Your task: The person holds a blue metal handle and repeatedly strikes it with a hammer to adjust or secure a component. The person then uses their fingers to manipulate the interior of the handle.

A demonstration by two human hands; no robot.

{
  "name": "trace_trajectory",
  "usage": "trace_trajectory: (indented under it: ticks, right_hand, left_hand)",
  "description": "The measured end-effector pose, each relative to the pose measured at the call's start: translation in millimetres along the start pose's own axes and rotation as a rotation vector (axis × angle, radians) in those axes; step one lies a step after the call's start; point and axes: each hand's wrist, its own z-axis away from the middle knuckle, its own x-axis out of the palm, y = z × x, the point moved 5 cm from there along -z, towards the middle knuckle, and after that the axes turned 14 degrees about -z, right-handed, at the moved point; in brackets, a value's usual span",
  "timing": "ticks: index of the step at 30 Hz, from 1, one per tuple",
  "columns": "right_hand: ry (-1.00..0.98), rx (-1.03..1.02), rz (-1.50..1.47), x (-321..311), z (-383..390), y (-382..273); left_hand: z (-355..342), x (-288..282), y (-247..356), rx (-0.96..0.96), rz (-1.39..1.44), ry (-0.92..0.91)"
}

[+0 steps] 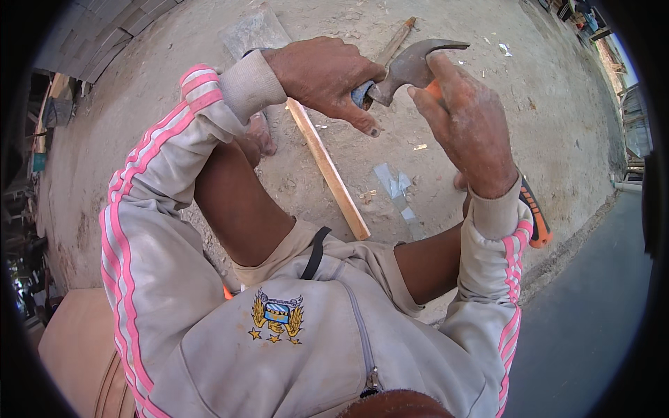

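My right hand (470, 122) is closed around the orange handle of a claw hammer (410, 67), close under its head. The grey claw curves away to the right, and the striking end points left toward my other hand. My left hand (320, 73) is curled around a piece with a rounded blue-grey end (362, 95); most of it is hidden by the fingers, so its kind is unclear. The hammer's striking face lies right beside that end; whether they touch I cannot tell. A narrow wooden stick (398, 38) shows just beyond the hammer head.
A wooden batten (327, 171) lies on the dusty ground between my legs. Clear plastic-like strips (394, 187) lie right of it. An orange-and-black handle (538, 219) shows by my right forearm. A flat grey board (254, 31) lies beyond my left hand, with stacked grey blocks (104, 35) farther left.
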Motion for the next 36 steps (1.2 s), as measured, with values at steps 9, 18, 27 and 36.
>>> trace_trajectory:
  ticks: [9,18,27,36]
  right_hand:
    - [-0.079,0.047,-0.068,56,16,21]
    - [-0.118,0.036,-0.053,73,16,16]
    - [-0.069,0.068,-0.036,73,16,12]
    - [-0.077,0.096,0.030,85,18,7]
  left_hand:
    - [4,58,-2,-0.144,0.123,-0.147]
    - [6,71,-9,-0.015,0.080,-0.056]
    - [7,69,-11,-0.083,0.085,-0.015]
    - [2,74,-15,-0.101,-0.112,-0.151]
